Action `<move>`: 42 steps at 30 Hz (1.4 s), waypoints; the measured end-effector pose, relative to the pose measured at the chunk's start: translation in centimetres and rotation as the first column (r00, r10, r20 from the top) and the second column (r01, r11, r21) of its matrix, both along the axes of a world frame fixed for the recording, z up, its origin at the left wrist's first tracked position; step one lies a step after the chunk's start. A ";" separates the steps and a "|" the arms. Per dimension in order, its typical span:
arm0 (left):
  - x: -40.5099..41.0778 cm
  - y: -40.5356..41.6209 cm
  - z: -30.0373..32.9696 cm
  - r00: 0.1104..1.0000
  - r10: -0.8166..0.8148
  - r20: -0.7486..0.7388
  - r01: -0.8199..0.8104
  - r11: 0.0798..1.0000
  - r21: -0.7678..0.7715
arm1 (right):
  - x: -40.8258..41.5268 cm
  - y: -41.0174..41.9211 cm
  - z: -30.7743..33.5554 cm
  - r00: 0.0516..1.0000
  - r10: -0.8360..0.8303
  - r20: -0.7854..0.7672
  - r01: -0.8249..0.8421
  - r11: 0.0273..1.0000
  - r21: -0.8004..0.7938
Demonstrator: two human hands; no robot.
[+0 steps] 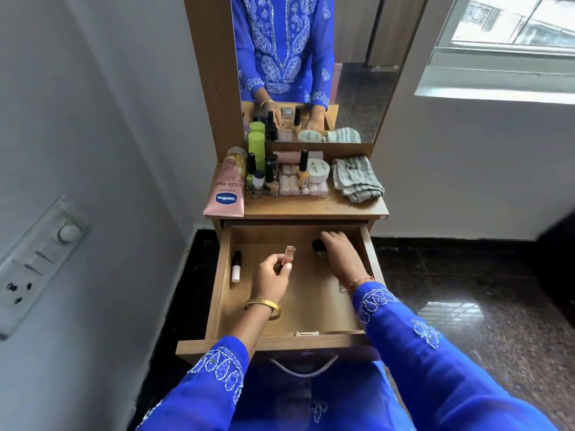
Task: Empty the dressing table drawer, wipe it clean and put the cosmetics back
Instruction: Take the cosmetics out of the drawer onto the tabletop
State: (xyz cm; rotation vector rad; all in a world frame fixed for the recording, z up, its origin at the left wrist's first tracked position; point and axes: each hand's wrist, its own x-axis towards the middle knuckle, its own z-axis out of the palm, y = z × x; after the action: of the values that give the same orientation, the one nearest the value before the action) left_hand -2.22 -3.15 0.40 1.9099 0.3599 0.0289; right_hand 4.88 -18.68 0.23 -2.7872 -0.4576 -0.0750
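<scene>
Drawer [371, 253] pulled open, lower centre of frame, nearly emptied. L hand [271, 279] pinching small clear lip gloss tube [287, 257], upright, mid-drawer. R hand [340, 251] curled over small dark round item [318, 246] at back right; type unclear. Left inside: one black-and-white tube [236, 266] against drawer's left wall, long axis front-to-back, left of L hand, nearer that hand by far. Other cosmetics crowded on tabletop [351, 208] above, striped cloth [356, 178] at right. Prob. still emptying stage; wipe not yet done.

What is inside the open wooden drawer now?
A black-and-white tube by the left wall, the left hand pinching a small clear bottle, the right hand covering a black object.
</scene>
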 end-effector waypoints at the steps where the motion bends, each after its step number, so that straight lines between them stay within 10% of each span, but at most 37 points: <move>1: 0.0 0.0 0.0 1.000 0.004 0.000 -0.004 1.000 -0.023 | -0.3 0.2 0.2 0.998 -0.063 0.014 0.060 0.983 0.175; 5: 0.1 0.1 0.0 0.998 0.064 0.020 -0.061 0.991 -0.120 | -1.6 1.4 1.1 0.917 -0.294 -0.270 0.390 0.516 0.763; 9: 0.3 0.1 0.2 0.992 0.125 0.032 -0.115 0.970 -0.213 | -2.5 1.7 1.8 0.796 0.011 -0.605 0.603 -0.081 0.793; 18: -0.2 -0.6 0.6 0.997 0.071 0.022 -0.054 0.899 -0.435 | -3.0 2.0 2.7 0.684 0.206 -0.700 0.715 -0.379 0.587; 29: 3.2 -0.9 4.7 0.981 0.064 0.183 -0.014 0.964 -0.264 | -0.8 1.1 7.7 0.865 -0.007 -0.501 0.491 -0.184 0.851; 38: 8.2 -1.5 8.2 0.969 0.047 0.243 -0.064 0.996 0.061 | 4.8 -0.4 12.4 0.888 -0.449 -0.094 0.353 0.538 0.765; 42: 9.4 -1.7 8.1 0.976 0.024 0.214 -0.041 0.996 0.077 | 6.5 -0.5 12.8 0.917 -0.398 -0.020 0.316 0.694 0.647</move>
State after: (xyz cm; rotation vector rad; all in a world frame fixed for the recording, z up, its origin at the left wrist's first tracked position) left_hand 7.19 -4.86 8.47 1.9585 0.2476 0.2724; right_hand 11.34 -19.15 13.06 -2.1429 0.1030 -0.4136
